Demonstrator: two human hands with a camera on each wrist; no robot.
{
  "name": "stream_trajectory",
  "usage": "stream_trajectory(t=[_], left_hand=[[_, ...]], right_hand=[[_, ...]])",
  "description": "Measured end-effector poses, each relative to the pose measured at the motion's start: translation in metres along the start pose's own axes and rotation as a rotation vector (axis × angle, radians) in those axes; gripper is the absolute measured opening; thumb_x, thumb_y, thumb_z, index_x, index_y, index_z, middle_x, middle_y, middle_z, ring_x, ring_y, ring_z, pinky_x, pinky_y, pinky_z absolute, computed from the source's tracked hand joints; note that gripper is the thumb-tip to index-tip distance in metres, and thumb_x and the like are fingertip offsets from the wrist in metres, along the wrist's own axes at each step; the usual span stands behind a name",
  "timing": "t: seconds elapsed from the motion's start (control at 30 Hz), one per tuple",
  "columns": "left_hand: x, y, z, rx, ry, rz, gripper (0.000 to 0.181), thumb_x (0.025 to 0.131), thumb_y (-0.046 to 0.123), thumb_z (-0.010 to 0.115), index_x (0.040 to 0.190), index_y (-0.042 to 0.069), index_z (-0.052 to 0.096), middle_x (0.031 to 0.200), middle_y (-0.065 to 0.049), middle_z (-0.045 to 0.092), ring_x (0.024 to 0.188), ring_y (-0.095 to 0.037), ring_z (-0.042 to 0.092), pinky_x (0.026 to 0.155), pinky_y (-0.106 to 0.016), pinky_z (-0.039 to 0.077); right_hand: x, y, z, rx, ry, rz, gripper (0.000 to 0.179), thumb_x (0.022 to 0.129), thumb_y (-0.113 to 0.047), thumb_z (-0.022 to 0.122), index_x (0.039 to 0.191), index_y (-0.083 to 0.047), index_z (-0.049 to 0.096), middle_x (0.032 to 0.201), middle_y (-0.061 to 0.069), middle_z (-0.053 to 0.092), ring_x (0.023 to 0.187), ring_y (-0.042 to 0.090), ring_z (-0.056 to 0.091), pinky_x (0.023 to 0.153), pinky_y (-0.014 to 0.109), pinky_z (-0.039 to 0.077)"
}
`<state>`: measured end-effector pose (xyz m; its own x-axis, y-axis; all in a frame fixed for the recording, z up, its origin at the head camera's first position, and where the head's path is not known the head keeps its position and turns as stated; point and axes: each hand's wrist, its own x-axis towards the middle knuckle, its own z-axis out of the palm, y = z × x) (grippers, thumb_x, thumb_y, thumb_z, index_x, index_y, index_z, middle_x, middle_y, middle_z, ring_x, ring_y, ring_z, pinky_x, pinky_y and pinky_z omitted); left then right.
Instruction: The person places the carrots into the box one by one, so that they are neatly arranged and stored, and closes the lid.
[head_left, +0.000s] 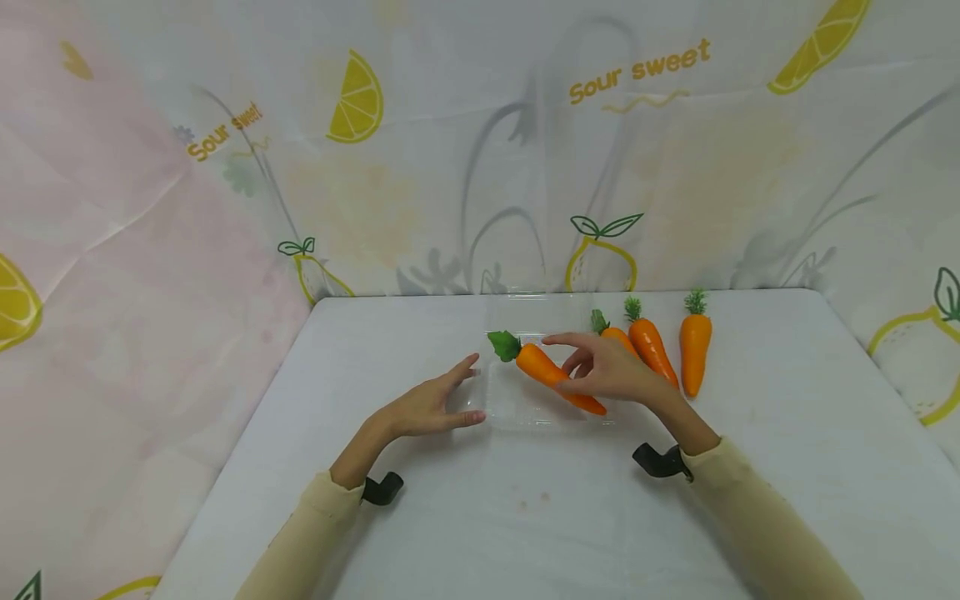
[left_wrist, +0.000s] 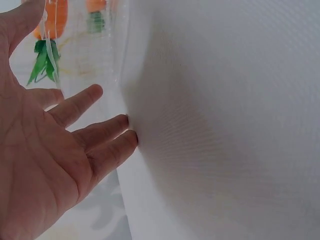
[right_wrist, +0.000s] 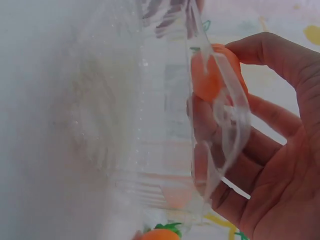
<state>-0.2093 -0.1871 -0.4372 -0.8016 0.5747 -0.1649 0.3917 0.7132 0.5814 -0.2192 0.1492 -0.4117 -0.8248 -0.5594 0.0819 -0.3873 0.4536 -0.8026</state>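
A toy carrot (head_left: 542,367) with a green leafy top is pinched in my right hand (head_left: 615,369). It lies at a slant over a clear plastic box (head_left: 504,410), leaves toward the left. In the right wrist view the orange end of the carrot (right_wrist: 215,75) shows between thumb and fingers, partly behind the box's clear wall (right_wrist: 165,115). My left hand (head_left: 429,407) is at the box's left side, fingers spread and thumb apart. Seen from the left wrist, that hand (left_wrist: 55,145) has its fingertips close to the box wall (left_wrist: 87,65) and the white tabletop.
Right of the box lie more toy carrots: one (head_left: 617,335) partly hidden behind the right hand, a middle one (head_left: 652,350) and one farthest right (head_left: 695,354). A clear raised lid (head_left: 536,312) stands at the box's back. Behind the white table (head_left: 787,433) hangs a lemon-printed cloth (head_left: 435,192).
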Motion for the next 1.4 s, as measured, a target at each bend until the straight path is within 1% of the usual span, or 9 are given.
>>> stream_trajectory(t=[0.17,0.3,0.43,0.53,0.73,0.97,1.03,1.23,1.4], left_hand=[[-0.001,0.001,0.0,0.005,0.0,-0.01,0.099,0.087,0.065,0.062,0.16,0.028,0.006,0.154,-0.001,0.04,0.14,-0.023,0.037,0.112,-0.048,0.03],[-0.001,0.002,-0.001,0.005,0.0,-0.008,0.098,0.087,0.065,0.062,0.16,0.028,0.007,0.153,-0.001,0.04,0.14,-0.023,0.037,0.112,-0.048,0.03],[-0.002,0.002,-0.001,0.004,0.0,-0.001,0.099,0.087,0.065,0.061,0.16,0.025,0.008,0.155,-0.007,0.037,0.14,-0.025,0.036,0.112,-0.049,0.03],[-0.002,0.002,-0.002,0.002,-0.004,-0.004,0.1,0.086,0.065,0.061,0.16,0.026,0.008,0.156,-0.01,0.034,0.141,-0.026,0.036,0.112,-0.049,0.03],[-0.002,0.002,-0.001,-0.009,-0.008,-0.013,0.1,0.086,0.066,0.061,0.16,0.027,0.007,0.155,-0.007,0.037,0.14,-0.027,0.036,0.111,-0.051,0.03],[-0.002,0.001,0.0,-0.015,-0.005,0.0,0.099,0.087,0.064,0.061,0.16,0.025,0.008,0.154,-0.003,0.04,0.14,-0.026,0.037,0.111,-0.051,0.03],[-0.002,0.002,0.0,-0.014,-0.007,-0.002,0.099,0.087,0.064,0.061,0.16,0.025,0.007,0.153,-0.003,0.04,0.14,-0.026,0.037,0.111,-0.051,0.03],[-0.001,0.001,0.0,-0.009,-0.013,0.0,0.099,0.088,0.063,0.061,0.16,0.025,0.007,0.153,-0.004,0.04,0.139,-0.027,0.038,0.111,-0.053,0.03],[-0.001,0.001,-0.001,-0.005,-0.015,0.0,0.098,0.088,0.063,0.061,0.16,0.025,0.007,0.153,-0.004,0.041,0.139,-0.027,0.037,0.111,-0.053,0.03]], right_hand=[[0.003,-0.001,0.008,-0.051,-0.037,-0.035,0.057,0.084,-0.02,0.079,0.137,-0.011,0.058,0.09,-0.003,0.071,0.077,0.013,0.066,0.072,0.03,0.056],[0.004,-0.002,0.011,-0.064,-0.081,-0.025,0.052,0.086,-0.023,0.077,0.134,-0.015,0.06,0.093,-0.005,0.071,0.08,0.012,0.066,0.073,0.03,0.055],[0.005,0.0,0.014,-0.073,-0.119,-0.034,0.044,0.087,-0.022,0.076,0.13,-0.02,0.064,0.097,-0.005,0.071,0.083,0.012,0.065,0.074,0.029,0.055],[0.006,0.0,0.017,-0.085,-0.137,-0.045,0.039,0.088,-0.019,0.075,0.126,-0.022,0.067,0.099,-0.006,0.071,0.084,0.011,0.065,0.075,0.028,0.055],[0.006,0.001,0.023,-0.118,-0.161,-0.046,0.035,0.088,-0.023,0.074,0.123,-0.024,0.069,0.1,-0.008,0.07,0.084,0.01,0.064,0.077,0.027,0.054],[0.005,0.002,0.027,-0.112,-0.21,-0.065,0.034,0.089,-0.021,0.074,0.123,-0.021,0.069,0.101,-0.007,0.071,0.084,0.01,0.063,0.076,0.027,0.054],[0.005,0.003,0.028,-0.111,-0.222,-0.075,0.033,0.089,-0.019,0.073,0.122,-0.019,0.069,0.101,-0.006,0.071,0.085,0.011,0.064,0.077,0.028,0.054],[0.006,0.006,0.029,-0.11,-0.268,-0.056,0.031,0.09,-0.014,0.072,0.121,-0.018,0.068,0.105,-0.006,0.07,0.089,0.01,0.063,0.082,0.031,0.054],[0.006,0.004,0.028,-0.099,-0.303,-0.071,0.031,0.091,-0.011,0.07,0.122,-0.014,0.067,0.11,-0.001,0.069,0.094,0.014,0.064,0.084,0.034,0.054]])
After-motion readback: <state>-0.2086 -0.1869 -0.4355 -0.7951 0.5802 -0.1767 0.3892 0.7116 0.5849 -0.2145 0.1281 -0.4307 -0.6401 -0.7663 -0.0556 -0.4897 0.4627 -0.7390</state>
